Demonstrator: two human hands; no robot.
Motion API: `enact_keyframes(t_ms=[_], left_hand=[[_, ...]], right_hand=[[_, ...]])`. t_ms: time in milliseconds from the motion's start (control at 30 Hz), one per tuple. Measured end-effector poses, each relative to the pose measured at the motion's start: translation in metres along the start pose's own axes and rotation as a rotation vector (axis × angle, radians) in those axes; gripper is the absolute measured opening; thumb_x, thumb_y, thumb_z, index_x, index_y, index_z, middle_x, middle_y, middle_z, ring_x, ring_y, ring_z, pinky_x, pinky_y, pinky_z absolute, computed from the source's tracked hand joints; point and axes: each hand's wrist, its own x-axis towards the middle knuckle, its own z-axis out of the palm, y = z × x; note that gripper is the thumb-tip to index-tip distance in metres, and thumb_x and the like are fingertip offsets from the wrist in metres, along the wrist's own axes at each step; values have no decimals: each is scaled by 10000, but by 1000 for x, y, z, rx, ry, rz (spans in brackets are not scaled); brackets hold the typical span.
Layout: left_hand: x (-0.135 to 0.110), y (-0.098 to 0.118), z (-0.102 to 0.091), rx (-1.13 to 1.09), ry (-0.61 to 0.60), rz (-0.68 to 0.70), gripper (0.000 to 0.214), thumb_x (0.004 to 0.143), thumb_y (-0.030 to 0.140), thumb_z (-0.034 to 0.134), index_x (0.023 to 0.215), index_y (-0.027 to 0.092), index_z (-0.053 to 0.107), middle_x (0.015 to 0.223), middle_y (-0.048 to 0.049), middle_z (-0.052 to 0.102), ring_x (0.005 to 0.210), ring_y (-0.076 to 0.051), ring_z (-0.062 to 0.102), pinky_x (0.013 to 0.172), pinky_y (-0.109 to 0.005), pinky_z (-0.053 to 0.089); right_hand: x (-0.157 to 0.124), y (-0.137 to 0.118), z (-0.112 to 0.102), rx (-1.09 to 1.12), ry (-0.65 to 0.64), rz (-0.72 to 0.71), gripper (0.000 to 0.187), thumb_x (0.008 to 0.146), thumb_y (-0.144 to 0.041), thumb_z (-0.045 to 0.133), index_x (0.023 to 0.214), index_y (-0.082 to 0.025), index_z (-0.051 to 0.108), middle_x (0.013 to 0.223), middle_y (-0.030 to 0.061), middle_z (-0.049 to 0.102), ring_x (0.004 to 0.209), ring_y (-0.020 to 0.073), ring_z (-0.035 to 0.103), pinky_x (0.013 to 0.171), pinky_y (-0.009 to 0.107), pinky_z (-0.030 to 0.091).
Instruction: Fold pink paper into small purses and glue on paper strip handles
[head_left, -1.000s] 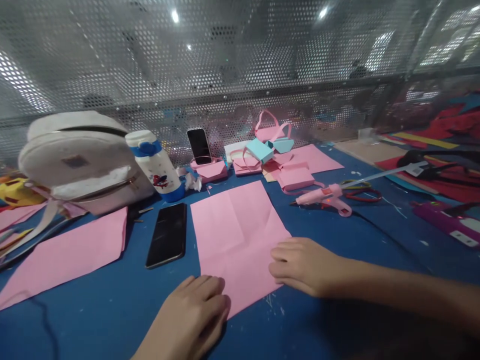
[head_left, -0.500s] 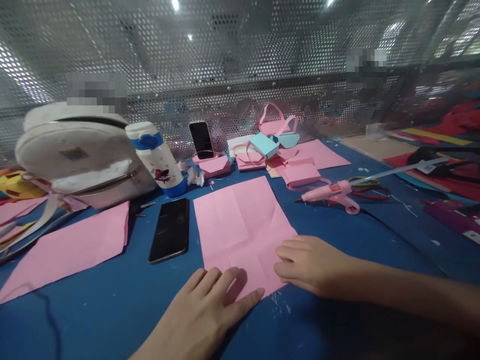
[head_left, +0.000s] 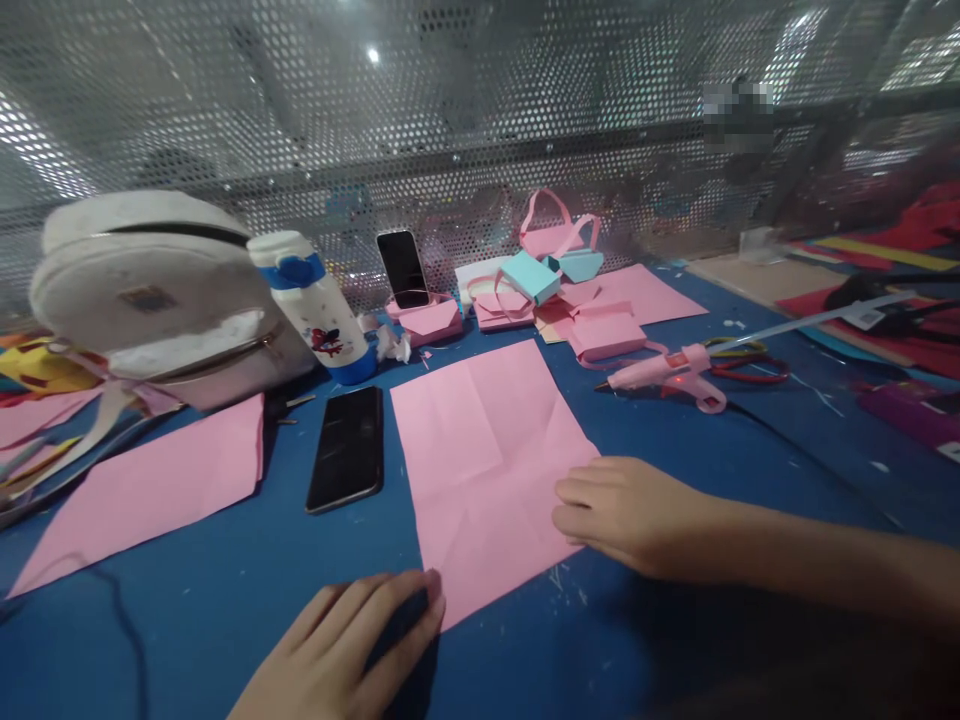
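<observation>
From the head camera, a pink sheet (head_left: 487,470) of thin paper lies flat near the middle of the blue desk (head_left: 675,640). It is roughly square, set a little askew, and crossed by soft fold creases.

The right hand (head_left: 630,510) rests palm down on the sheet's near right edge, its fingers (head_left: 581,492) straight and pressed together, pinching nothing. The left hand (head_left: 345,640) lies at the sheet's near left corner, fingers loosely together and slightly bent, a fingertip just touching the paper's edge and gripping nothing.

Just left of the sheet lies a glossy black phone (head_left: 346,448), face up. Further left of the sheet is a second pink paper (head_left: 150,480), and beyond that a rounded, pale fabric bag (head_left: 157,290) and a white plastic bottle (head_left: 315,305) with a blue band.

Behind the sheet stand folded paper boxes (head_left: 531,277), pink and teal, some with looped handles. A pink glue gun (head_left: 667,372) lies to the sheet's far right.

The desk is matte and flecked with white scraps. Beyond the sheet, a perforated metal wall (head_left: 480,120) closes off the desk, catching points of ceiling light.
</observation>
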Motion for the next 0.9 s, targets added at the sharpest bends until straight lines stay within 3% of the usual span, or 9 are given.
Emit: enact_keyframes(t_ms=[167, 267, 400, 667, 900], left_hand=[[38, 11, -9, -390, -192, -285, 234, 1023, 265, 369, 1032, 243, 602, 1024, -34, 639, 855, -185, 590, 737, -293, 461], [52, 11, -4, -414, -260, -269, 204, 1027, 292, 404, 973, 224, 589, 966, -29, 601, 817, -195, 555, 713, -312, 419], [55, 8, 6, -346, -279, -181, 254, 1034, 194, 348, 975, 219, 593, 941, -29, 592, 789, -200, 539, 691, -325, 354], [56, 4, 20, -139, -221, -65, 206, 1011, 171, 432, 880, 200, 589, 847, -25, 631, 708, -210, 551, 643, -335, 342], [59, 5, 32, 9, -18, -33, 330, 993, 155, 399, 714, 200, 569, 665, -15, 598, 588, -199, 550, 565, -338, 342]], right_hand=[[16, -17, -12, -11, -44, -33, 152, 988, -247, 491, 911, -162, 591, 884, 55, 641, 746, 191, 504, 638, 328, 318], [26, -28, -10, -31, -23, -69, 198, 1009, -308, 466, 938, -170, 590, 905, 59, 646, 749, 194, 519, 634, 332, 322], [35, -34, 0, -40, 7, -38, 149, 987, -233, 466, 920, -183, 590, 877, 43, 645, 739, 183, 522, 625, 330, 306], [33, -34, 5, -42, 31, -43, 89, 947, -220, 501, 902, -194, 573, 846, 31, 611, 715, 179, 487, 600, 332, 271], [34, -37, 7, -85, 26, -16, 105, 976, -260, 490, 939, -207, 573, 860, 31, 610, 726, 189, 500, 589, 341, 272]])
